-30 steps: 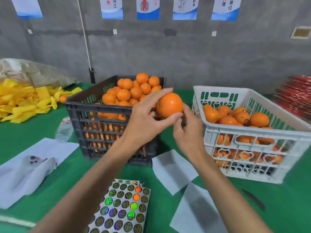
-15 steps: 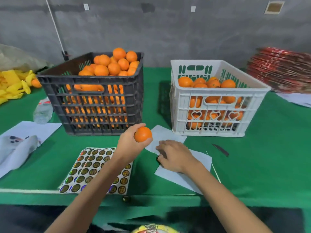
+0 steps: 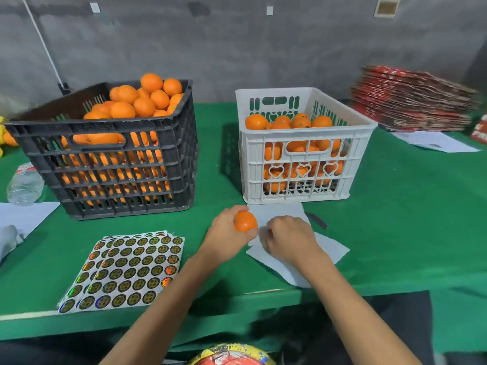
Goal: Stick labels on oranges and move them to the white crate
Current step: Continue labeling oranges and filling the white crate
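- Head view: the left hand holds an orange low over the green surface, fingers curled round its far and left side, just near of the gap between the two crates.
- The right hand lies knuckles up on a white paper, just right of the orange; its fingers are curled under and blurred, so I cannot tell whether they pinch anything.
- The white crate stands right of centre, far of the hands, partly filled with oranges; its near wall has a handle slot and heart-shaped cutouts.
- The black crate stands to the left, heaped with oranges above its rim, well apart from the white one.
- Label sheets lie near left on the surface, overlapping, covered with rows of round shiny stickers, left of the left forearm.
- A small dark object lies just right of the paper; what it is cannot be told.
- A plastic bottle lies on its side at the far left beside the black crate.
- A stack of red flat boxes sits far right, with another paper just near of it.
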A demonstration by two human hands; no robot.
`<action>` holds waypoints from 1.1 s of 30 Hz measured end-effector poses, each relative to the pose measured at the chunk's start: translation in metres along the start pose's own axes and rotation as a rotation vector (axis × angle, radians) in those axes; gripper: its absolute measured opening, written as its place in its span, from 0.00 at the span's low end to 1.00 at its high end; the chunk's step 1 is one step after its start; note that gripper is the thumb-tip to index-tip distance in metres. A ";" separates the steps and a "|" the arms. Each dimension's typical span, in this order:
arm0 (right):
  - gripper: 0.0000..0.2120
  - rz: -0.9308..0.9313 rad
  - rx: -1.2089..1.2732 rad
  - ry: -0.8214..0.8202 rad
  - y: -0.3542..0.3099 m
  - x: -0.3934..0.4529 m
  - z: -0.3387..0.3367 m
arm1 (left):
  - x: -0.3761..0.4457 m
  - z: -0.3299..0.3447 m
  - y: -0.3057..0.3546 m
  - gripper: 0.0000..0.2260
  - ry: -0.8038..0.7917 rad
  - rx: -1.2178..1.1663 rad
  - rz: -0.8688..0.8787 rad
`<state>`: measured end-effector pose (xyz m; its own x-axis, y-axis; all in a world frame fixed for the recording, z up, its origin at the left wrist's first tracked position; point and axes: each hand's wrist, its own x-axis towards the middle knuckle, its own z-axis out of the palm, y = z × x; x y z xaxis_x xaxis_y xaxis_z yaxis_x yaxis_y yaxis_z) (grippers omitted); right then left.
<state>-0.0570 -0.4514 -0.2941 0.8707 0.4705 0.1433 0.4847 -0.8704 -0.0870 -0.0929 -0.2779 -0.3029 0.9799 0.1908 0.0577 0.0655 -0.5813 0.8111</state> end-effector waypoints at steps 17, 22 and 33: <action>0.09 0.002 0.070 0.246 0.049 0.002 0.001 | 0.007 0.042 0.042 0.29 0.123 0.038 0.122; 0.07 -0.182 0.280 0.201 -0.026 0.030 -0.002 | 0.000 -0.022 0.020 0.28 0.256 0.190 0.085; 0.29 -0.439 0.558 -0.257 -0.201 0.058 0.027 | -0.058 -0.148 -0.078 0.28 0.552 0.257 -0.174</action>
<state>-0.1017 -0.2456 -0.2952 0.5469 0.8356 0.0509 0.7024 -0.4250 -0.5710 -0.1831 -0.1265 -0.2836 0.7142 0.6394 0.2849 0.3249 -0.6633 0.6742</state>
